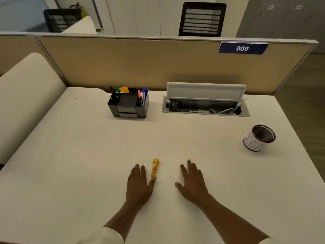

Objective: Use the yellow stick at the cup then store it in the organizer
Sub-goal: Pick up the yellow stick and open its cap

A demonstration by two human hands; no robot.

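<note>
Both our hands are flat on the desk (88,147), palms down, fingers spread, so neither grip is holding anything. Our left hand (139,185) has its thumb tip touching the near end of the yellow stick (155,168), or so close we can't tell the difference. Our right hand (192,182) sits a bit apart on the stick's other side, not touching it.

So the stick's lying on its side between our hands, pointing away from us, cap end at the far end. It looks see-through yellow with something orange inside, too small to make out.

Further out, the cup (259,138) is well off to the right near the desk edge, dark mesh inside with white paper wrapped around it, some marking on the paper we can't read. It looks tilted toward us but that might just be the wide lens.

Way at the back left of centre is the black organizer (128,106), with markers (143,95) standing in its right compartment and a few more bits at its back left. Right of it there's an open cable hatch (205,106) with its lid flipped up.
</note>
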